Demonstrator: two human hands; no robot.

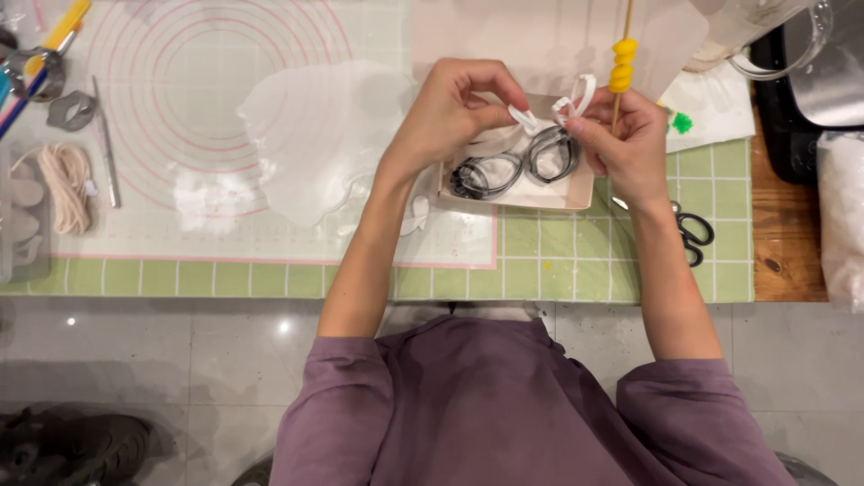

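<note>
A thin white strip, soft and looped, is stretched between both hands just above a small shallow tray near the far middle of the table. The left hand pinches one end between thumb and fingertips, its fingers curled in close. The right hand pinches the other, looped end and also has a thin wooden stick threaded with yellow beads standing by its fingers. In the tray lie dark metal ring cutters. The tray sits on a white rolling mat over a green checked cloth. A rolled-out white sheet lies to the left, black scissors to the right.
</note>
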